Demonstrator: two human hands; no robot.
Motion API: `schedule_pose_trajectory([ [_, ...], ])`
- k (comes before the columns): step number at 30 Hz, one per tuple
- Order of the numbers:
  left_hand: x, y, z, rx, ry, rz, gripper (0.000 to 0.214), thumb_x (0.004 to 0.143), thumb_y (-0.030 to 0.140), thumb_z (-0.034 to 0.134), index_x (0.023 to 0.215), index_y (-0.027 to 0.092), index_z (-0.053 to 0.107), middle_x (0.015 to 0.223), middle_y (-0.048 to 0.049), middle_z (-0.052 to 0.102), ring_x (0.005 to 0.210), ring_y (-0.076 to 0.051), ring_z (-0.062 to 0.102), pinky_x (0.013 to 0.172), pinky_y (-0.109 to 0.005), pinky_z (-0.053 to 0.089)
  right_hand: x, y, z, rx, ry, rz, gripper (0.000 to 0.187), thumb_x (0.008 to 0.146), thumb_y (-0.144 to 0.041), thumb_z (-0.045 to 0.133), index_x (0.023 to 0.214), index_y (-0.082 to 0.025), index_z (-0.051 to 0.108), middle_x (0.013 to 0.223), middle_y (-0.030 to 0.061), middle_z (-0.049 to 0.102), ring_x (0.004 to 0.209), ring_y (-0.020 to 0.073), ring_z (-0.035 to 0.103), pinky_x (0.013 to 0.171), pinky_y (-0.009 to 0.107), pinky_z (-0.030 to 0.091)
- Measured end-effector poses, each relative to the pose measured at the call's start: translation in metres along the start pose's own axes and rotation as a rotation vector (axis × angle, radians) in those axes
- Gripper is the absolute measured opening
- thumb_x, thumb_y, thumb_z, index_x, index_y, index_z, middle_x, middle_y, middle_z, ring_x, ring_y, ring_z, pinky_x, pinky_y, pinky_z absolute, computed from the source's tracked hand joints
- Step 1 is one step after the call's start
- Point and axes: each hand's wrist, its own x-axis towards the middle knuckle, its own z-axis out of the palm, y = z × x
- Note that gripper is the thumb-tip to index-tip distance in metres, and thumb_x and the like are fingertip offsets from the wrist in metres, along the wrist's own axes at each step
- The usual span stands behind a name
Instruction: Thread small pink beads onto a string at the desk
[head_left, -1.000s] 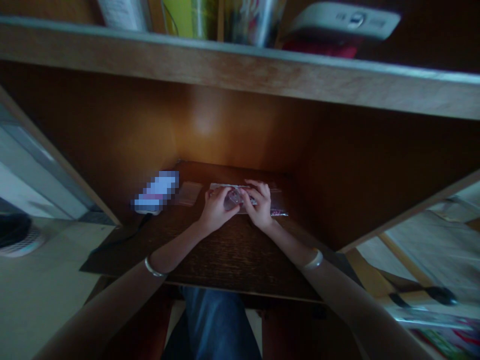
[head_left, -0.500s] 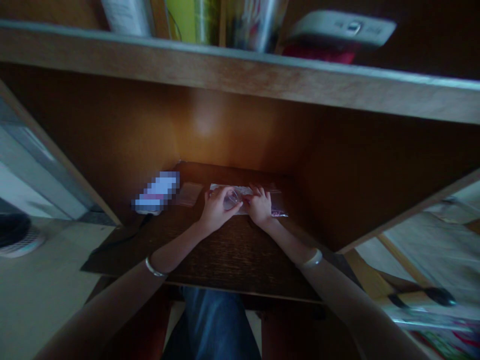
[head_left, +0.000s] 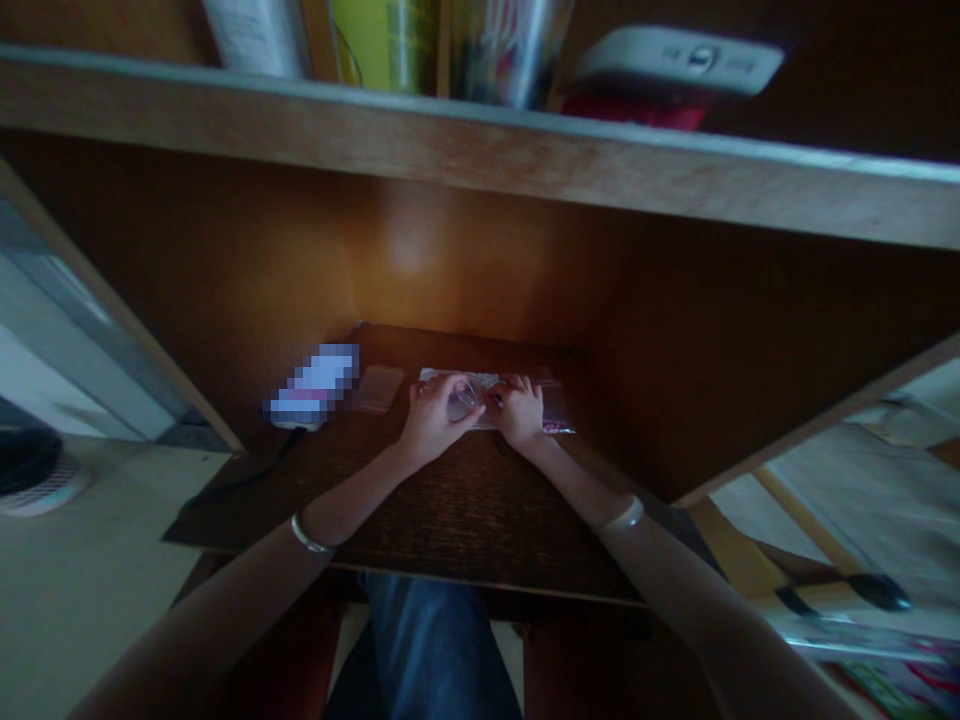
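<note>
Having drawn the right hand (head_left: 519, 412), fingers curled, inward against the clear plastic object (head_left: 463, 399), left hand (head_left: 435, 422) clenched around it, atop a printed packet (head_left: 556, 414) on the tabletop (head_left: 480, 510).

Pouch (head_left: 379, 388) (on desk (head_left: 465, 510)) beside packet (head_left: 556, 412)

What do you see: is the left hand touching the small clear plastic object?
Touching: the head view shows the fingers of the left hand curled over the edge of the small clear plastic object.
</note>
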Motion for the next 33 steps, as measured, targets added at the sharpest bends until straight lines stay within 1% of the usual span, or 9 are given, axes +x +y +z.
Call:
schedule_pose_trajectory([
  [5,0.000,0.001,-0.001,0.010,-0.018,-0.003,0.036,0.077,0.032,0.067,0.108,0.026,0.051,0.103,-0.0012,0.068,0.100,-0.022,0.060,0.092,-0.041,0.034,-0.005,-0.002,-0.008,0.290,0.354,-0.024,0.023,0.091,-0.029,0.047,0.097,-0.023,0.068,0.114,0.0073,0.061,0.106,0.0239,0.052,0.089,0.040,0.037],
  [8,0.000,-0.001,0.000,0.021,-0.025,-0.008,0.038,0.076,0.029,0.067,0.109,0.025,0.050,0.108,-0.0032,0.067,0.104,-0.024,0.059,0.093,-0.042,0.035,-0.011,-0.006,-0.014,0.373,0.429,-0.087,0.023,0.091,-0.030,0.047,0.100,-0.024,0.067,0.116,0.0067,0.058,0.111,0.0242,0.050,0.093,0.042,0.037],
  [15,0.001,-0.001,-0.002,0.039,-0.011,-0.011,0.039,0.075,0.025,0.066,0.110,0.023,0.050,0.114,-0.0059,0.065,0.108,-0.024,0.057,0.094,-0.040,0.035,-0.016,-0.012,-0.016,0.453,0.338,-0.254,0.026,0.091,-0.036,0.047,0.098,-0.024,0.068,0.113,0.0064,0.059,0.110,0.0221,0.053,0.094,0.040,0.041],
  [18,0.000,0.000,-0.002,0.040,-0.007,-0.011,0.039,0.075,0.025,0.067,0.110,0.023,0.050,0.114,-0.0053,0.065,0.108,-0.024,0.057,0.094,-0.041,0.035,-0.014,-0.011,-0.014,0.453,0.346,-0.232,0.028,0.092,-0.035,0.045,0.106,-0.023,0.065,0.118,0.0071,0.056,0.113,0.0222,0.051,0.095,0.041,0.041],
  [22,0.000,0.000,-0.001,0.029,0.028,-0.008,0.035,0.076,0.028,0.068,0.107,0.024,0.051,0.105,-0.0022,0.067,0.101,-0.022,0.060,0.093,-0.040,0.035,-0.009,-0.006,-0.008,0.374,0.331,-0.120,0.034,0.091,-0.030,0.043,0.120,-0.021,0.058,0.121,0.0098,0.055,0.113,0.0239,0.050,0.094,0.041,0.041],
  [24,0.001,0.000,-0.001,0.026,0.046,-0.008,0.033,0.077,0.030,0.068,0.106,0.025,0.052,0.100,-0.0013,0.068,0.098,-0.022,0.061,0.092,-0.040,0.035,-0.005,-0.003,-0.003,0.280,0.260,-0.058,0.036,0.089,-0.029,0.045,0.121,-0.019,0.058,0.123,0.0123,0.055,0.112,0.0261,0.050,0.093,0.042,0.042],
  [26,0.001,0.000,-0.001,0.029,0.052,-0.010,0.033,0.078,0.031,0.068,0.106,0.025,0.052,0.098,-0.0012,0.069,0.098,-0.022,0.061,0.091,-0.039,0.036,-0.002,0.000,0.002,0.177,0.163,-0.045,0.037,0.089,-0.028,0.046,0.123,-0.020,0.057,0.129,0.0135,0.051,0.115,0.0286,0.047,0.094,0.045,0.040],
  [30,0.001,0.000,-0.001,0.031,0.051,-0.012,0.034,0.078,0.032,0.068,0.107,0.025,0.052,0.102,-0.0018,0.068,0.100,-0.022,0.061,0.093,-0.039,0.035,0.000,0.003,0.007,0.082,-0.042,-0.170,0.042,0.090,-0.024,0.044,0.130,-0.027,0.052,0.144,0.0087,0.039,0.132,0.0297,0.030,0.102,0.048,0.033],
  [33,0.000,0.000,-0.001,0.026,0.051,-0.016,0.034,0.078,0.033,0.068,0.107,0.025,0.052,0.100,-0.0016,0.069,0.099,-0.022,0.061,0.093,-0.039,0.036,0.000,0.003,0.008,0.080,-0.161,-0.195,0.042,0.091,-0.023,0.042,0.132,-0.028,0.051,0.147,0.0081,0.036,0.135,0.0287,0.026,0.103,0.049,0.031],
])
